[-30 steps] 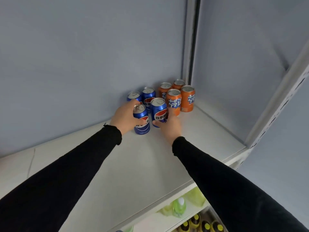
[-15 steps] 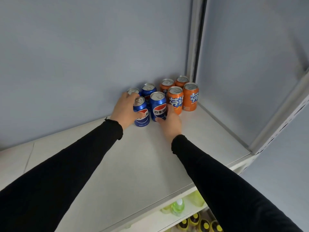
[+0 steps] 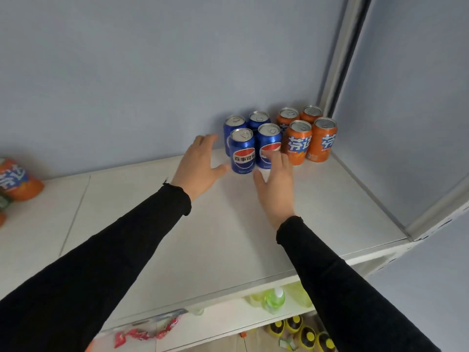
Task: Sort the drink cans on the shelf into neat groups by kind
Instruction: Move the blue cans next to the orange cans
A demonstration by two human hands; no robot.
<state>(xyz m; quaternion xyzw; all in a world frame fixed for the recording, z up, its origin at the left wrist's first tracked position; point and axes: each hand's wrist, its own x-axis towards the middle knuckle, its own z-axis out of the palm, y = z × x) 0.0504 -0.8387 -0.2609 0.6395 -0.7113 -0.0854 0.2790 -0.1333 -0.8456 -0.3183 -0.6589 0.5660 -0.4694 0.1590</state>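
From the head view, four blue cans [image 3: 251,142] are standing beside four orange cans [image 3: 308,134] in the shelf's [image 3: 228,237] back corner, while the left hand [image 3: 200,166] and right hand [image 3: 275,185] are hovering open-fingered before them, gripping nothing.

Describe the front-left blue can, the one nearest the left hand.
The front-left blue can looks like glossy metal, with a silver top, pull tab unopened, and a red, white and blue round logo facing the camera. It stands upright on the white shelf, tight against the other blue cans. The open left hand has its thumb beside its base; contact is unclear.
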